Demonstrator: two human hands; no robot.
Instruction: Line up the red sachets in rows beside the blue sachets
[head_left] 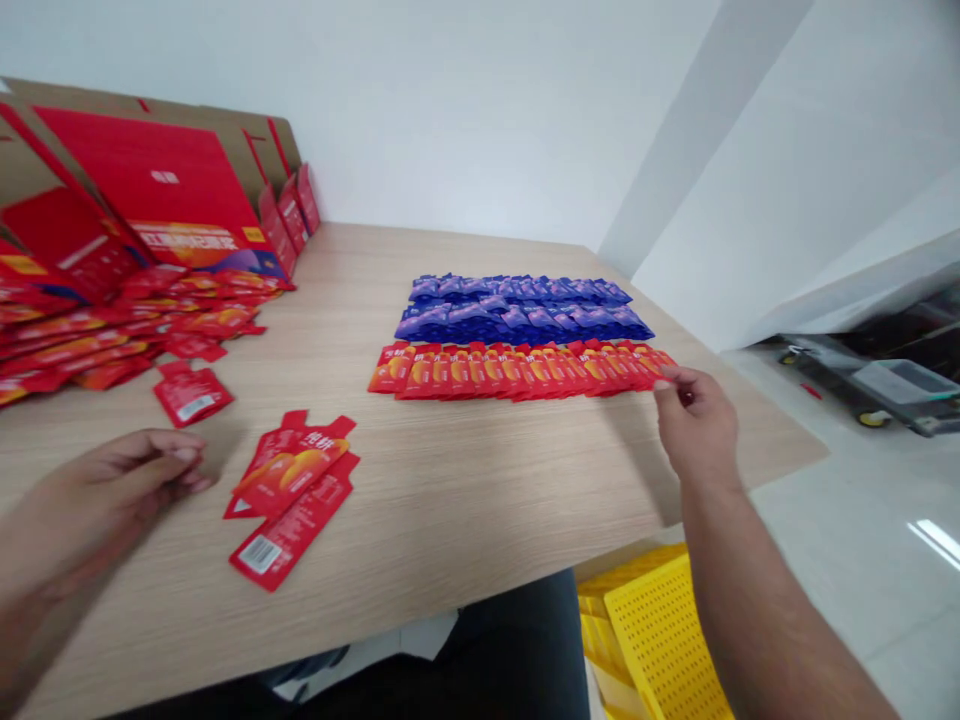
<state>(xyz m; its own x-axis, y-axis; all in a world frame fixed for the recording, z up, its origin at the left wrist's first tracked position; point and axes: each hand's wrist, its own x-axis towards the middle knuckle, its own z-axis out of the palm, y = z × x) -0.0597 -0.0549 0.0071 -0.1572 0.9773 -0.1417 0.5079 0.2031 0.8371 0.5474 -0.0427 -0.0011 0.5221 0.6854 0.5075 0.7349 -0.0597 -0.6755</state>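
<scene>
Thumb and forefinger of my right hand are pinched on a flat red packet at the right end of a red row. This row of overlapping red packets, printed with orange fruit, runs along the table. Behind it lie two rows of purple-blue packets. My left hand hovers low over the table at the left, fingers closed together, with nothing visible in them. Just right of it are a few loose red packets, one showing a barcode. Another red packet lies beyond my left fingertips.
A large heap of red packets spreads at the left, before open red-and-brown cardboard boxes. A white wall borders the table. Yellow perforated crates stand below the front edge; a wheeled trolley is at the right.
</scene>
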